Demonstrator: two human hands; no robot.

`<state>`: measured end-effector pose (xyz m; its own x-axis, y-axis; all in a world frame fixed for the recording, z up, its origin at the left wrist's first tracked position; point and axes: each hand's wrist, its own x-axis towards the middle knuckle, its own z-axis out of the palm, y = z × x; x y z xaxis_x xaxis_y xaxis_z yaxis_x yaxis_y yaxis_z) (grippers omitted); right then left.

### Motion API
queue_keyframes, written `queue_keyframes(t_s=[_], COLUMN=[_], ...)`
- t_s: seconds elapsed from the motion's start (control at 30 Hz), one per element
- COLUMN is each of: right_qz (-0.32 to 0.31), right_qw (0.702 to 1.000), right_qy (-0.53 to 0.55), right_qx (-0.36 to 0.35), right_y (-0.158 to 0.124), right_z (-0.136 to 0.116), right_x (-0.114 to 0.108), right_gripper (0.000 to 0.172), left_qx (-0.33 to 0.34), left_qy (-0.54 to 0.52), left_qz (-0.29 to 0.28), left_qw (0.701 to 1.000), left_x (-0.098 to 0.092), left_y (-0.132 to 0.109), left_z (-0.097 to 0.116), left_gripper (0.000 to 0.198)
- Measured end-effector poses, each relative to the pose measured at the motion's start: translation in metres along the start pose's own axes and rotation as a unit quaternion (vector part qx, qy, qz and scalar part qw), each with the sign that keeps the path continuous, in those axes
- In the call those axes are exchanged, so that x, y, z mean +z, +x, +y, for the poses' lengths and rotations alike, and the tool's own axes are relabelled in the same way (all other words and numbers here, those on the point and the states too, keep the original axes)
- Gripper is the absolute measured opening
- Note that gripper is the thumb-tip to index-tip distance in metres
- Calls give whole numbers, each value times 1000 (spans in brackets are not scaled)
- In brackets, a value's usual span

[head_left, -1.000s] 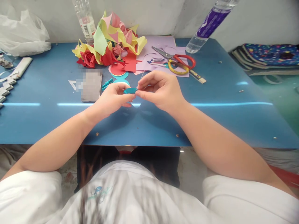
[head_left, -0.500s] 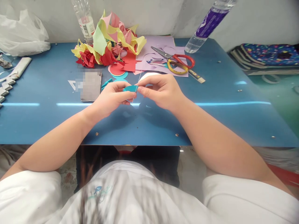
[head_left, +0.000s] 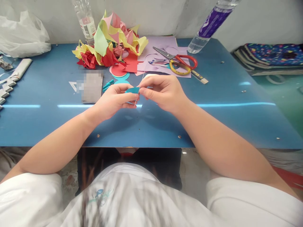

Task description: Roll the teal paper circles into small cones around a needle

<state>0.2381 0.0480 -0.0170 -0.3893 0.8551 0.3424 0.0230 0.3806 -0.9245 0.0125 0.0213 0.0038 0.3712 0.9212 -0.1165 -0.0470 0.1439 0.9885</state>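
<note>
My left hand point(head_left: 113, 97) is closed on a small blue folded paper piece point(head_left: 132, 90), its curved side toward the palm. A thin white stick or wire point(head_left: 135, 102) crosses the paper's right edge at a slant, and its lower end sticks out below my fingers. My right hand point(head_left: 163, 91) pinches at that same edge, thumb and forefinger closed around the thin stick and touching the paper. Just behind the hands lie blue paper circles point(head_left: 121, 81) and red paper circles point(head_left: 118, 70), partly overlapping.
Scissors point(head_left: 181, 64) and a box cutter point(head_left: 199, 77) lie on purple paper point(head_left: 163, 44) at the back. Yellow and red paper flowers point(head_left: 101, 53) stand beside a bottle point(head_left: 87, 28). A purple-labelled bottle point(head_left: 208, 30) leans right. A grey case point(head_left: 92, 88) lies left of the hands.
Both hands stay almost in place. The thin stick's lower end has shifted slightly, and the fingers below the paper on my left hand have extended a little to the right.
</note>
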Motion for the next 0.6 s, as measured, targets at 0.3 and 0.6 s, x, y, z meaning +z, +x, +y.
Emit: queue_keyframes(t_s=[0.3,0.6], right_qz=[35,51], right_qw=[999,998], right_qy=[29,17], right_qx=[1,22], right_y=[-2,-2], right_z=[2,6], right_x=[3,5], right_gripper=[19,20], left_qx=[26,48], left_qy=[14,65], left_qz=[12,33], left_qw=[999,996], left_x=[4,7], left_y=[-2,-2], left_z=[-2,-4], left_gripper=[20,27])
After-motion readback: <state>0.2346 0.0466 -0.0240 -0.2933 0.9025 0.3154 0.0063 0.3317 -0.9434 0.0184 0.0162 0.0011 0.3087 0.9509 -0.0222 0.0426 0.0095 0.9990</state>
